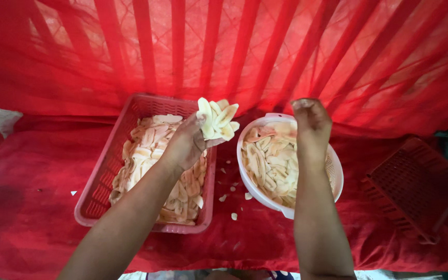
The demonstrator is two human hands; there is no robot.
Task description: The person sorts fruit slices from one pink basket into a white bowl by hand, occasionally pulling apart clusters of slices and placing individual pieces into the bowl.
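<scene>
Slices (217,119) (pale) fill basket (99,192) and bowl (336,176).

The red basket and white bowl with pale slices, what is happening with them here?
A person works with bare hands over a table covered in red cloth. The left hand holds a fanned bunch of pale slices above the gap between the red basket and the white bowl. Both containers hold many similar slices. The right hand is raised over the bowl, closed; whether it holds anything cannot be told. A few bits lie on the cloth between them.
</scene>
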